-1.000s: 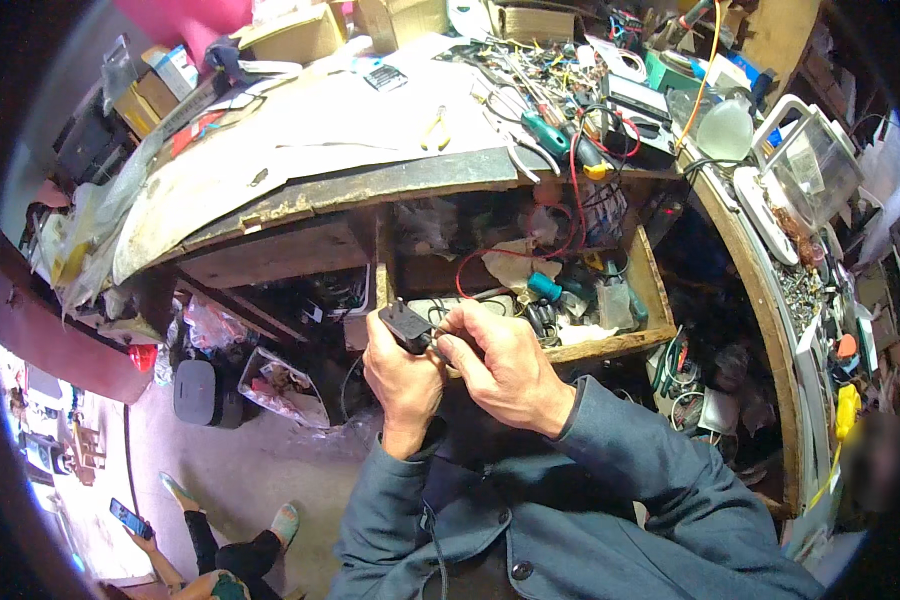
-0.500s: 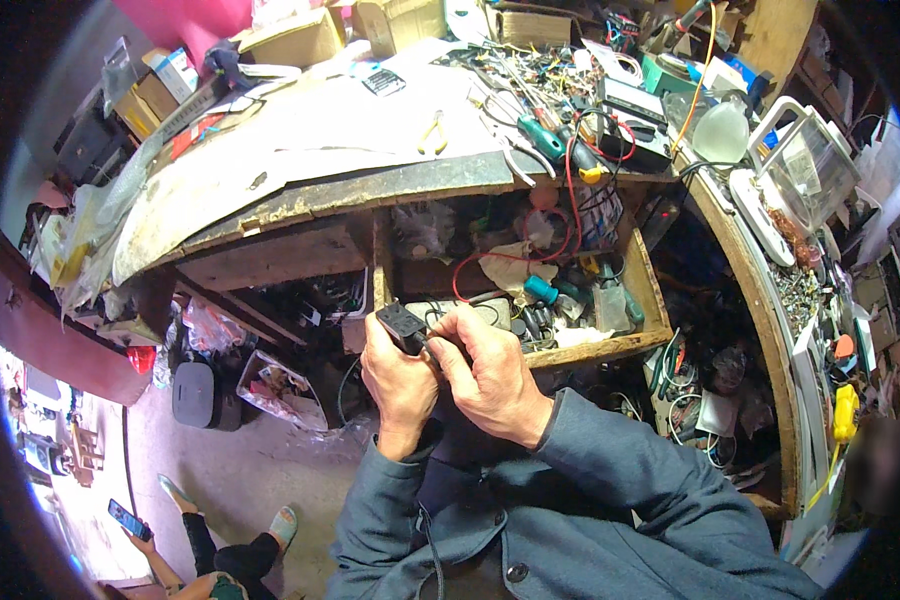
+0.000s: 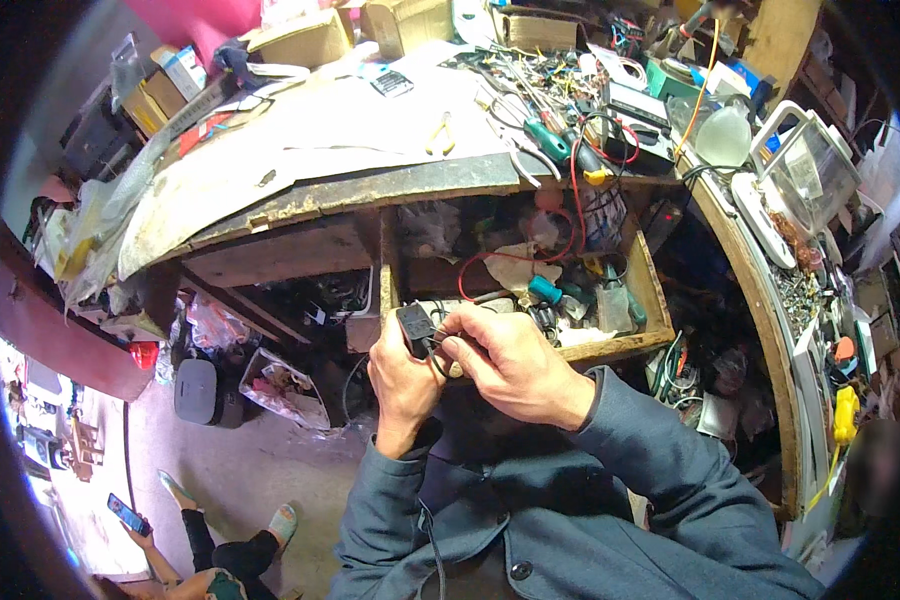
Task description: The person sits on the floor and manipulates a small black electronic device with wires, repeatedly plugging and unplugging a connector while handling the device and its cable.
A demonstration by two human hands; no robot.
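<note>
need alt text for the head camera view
A person's left hand holds a small black power adapter while the right hand pinches close beside it. Beyond, a cluttered wooden drawer sits open under a workbench with yellow-handled pliers.

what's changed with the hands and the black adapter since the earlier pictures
Since half a second ago, the black power adapter has turned in the left hand, showing its cable more clearly. The right hand has shifted slightly rightward. The left fingers keep their hold. The yellow-handled pliers and green-handled screwdriver stayed put.
</note>
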